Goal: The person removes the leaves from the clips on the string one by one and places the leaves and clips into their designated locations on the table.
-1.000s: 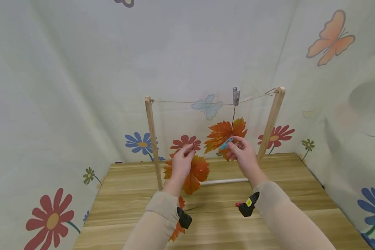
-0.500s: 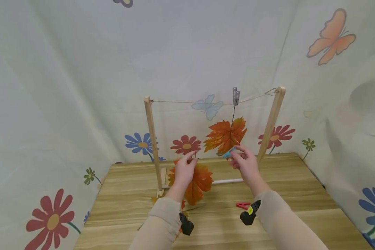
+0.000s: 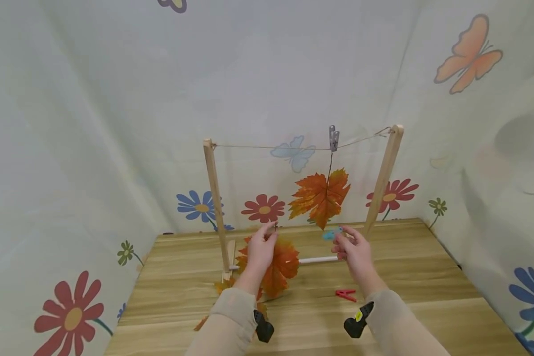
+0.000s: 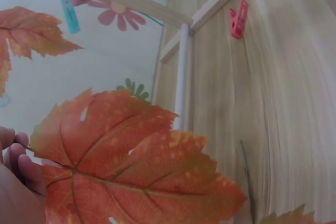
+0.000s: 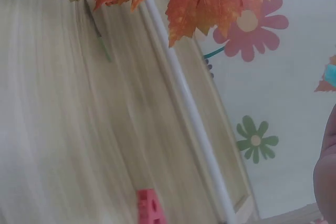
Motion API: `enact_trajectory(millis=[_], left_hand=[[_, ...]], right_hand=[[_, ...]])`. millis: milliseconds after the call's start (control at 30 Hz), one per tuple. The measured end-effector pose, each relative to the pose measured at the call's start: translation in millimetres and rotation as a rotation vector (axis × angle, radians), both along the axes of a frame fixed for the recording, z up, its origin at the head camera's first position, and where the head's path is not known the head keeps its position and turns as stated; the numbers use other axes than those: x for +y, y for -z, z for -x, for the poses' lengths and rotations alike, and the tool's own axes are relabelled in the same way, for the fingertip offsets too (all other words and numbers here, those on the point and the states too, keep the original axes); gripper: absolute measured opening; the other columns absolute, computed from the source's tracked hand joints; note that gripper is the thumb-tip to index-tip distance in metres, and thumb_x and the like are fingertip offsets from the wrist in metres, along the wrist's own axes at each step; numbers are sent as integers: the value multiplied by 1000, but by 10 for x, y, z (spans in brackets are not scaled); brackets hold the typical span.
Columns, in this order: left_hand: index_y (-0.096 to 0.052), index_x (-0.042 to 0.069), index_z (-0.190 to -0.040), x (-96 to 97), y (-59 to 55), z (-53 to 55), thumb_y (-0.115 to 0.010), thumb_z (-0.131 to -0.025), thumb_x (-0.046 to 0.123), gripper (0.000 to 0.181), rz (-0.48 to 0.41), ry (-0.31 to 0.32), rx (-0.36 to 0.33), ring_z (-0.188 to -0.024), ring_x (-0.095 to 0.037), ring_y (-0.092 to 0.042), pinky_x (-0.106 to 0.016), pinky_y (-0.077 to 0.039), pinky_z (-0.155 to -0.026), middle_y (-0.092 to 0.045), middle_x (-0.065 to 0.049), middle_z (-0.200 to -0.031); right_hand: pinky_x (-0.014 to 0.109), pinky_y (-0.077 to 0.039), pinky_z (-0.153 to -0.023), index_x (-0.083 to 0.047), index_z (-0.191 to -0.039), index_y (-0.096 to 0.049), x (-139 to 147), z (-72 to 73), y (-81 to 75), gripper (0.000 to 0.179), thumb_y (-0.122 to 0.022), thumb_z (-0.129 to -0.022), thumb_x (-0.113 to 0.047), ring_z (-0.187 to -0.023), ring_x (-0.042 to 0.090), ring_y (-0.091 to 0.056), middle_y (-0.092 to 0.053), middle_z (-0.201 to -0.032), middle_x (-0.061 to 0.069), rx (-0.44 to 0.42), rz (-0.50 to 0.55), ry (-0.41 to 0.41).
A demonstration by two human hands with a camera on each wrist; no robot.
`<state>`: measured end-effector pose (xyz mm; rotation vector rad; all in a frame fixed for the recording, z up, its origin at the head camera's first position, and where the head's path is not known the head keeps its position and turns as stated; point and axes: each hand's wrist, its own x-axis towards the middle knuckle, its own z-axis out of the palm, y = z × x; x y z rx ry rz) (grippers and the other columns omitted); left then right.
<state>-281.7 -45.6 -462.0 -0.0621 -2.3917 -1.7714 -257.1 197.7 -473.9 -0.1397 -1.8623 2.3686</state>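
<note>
My left hand [image 3: 261, 249] pinches the thin dark stem of an orange maple leaf [image 4: 131, 161], and the leaf hangs below the fingers. Between thumb and fingers of my right hand [image 3: 355, 249] is a blue clothespin [image 3: 332, 234]. Behind and above it, a second orange leaf [image 3: 322, 195] hangs by its stem from a grey clothespin [image 3: 333, 138] clipped on the string [image 3: 262, 146]. Both hands are below the string, apart from each other. In the right wrist view only part of the right hand shows, at the right edge.
Two wooden posts [image 3: 215, 202] hold up the string, joined low down by a white rod [image 3: 318, 259]. A red clothespin [image 3: 346, 294] lies on the wooden table [image 3: 311, 321]. More leaves [image 3: 224, 286] lie partly hidden under my left forearm. A flower-patterned cloth [image 3: 115, 123] stands behind.
My right hand has moved down with the blue clothespin, away from the hanging leaf. My left hand has also lowered with its leaf. The red clothespin has come into fuller view.
</note>
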Motion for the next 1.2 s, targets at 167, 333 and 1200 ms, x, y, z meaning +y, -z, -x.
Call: enact_trajectory(millis=[167, 333, 1200], left_hand=[[-63, 25, -124, -120, 108, -29, -59, -93, 20, 31, 36, -27, -11, -93, -21, -59, -33, -45, -69, -66, -3, -106], [-64, 23, -123, -232, 215, -43, -60, -92, 19, 31, 47, -56, -19, -95, -20, -59, -36, -47, -77, -65, -3, -101], [-68, 16, -117, -282, 74, -100, -63, -90, 15, 28, 141, -11, 72, -87, -19, -61, -36, -49, -75, -67, -3, -94]], right_hand=[[21, -47, -54, 0, -131, -40, 32, -93, 174, 42, -56, -95, -13, -62, 10, -61, -63, -80, 1, -44, -4, -2], [20, -46, -54, 2, -134, -38, 71, -163, 348, 44, -55, -95, -11, -64, 10, -61, -64, -79, -1, -89, -4, 0], [22, -45, -54, 2, -134, -38, 204, -398, 900, 46, -56, -92, -10, -64, 11, -62, -62, -80, 1, -188, -31, 40]])
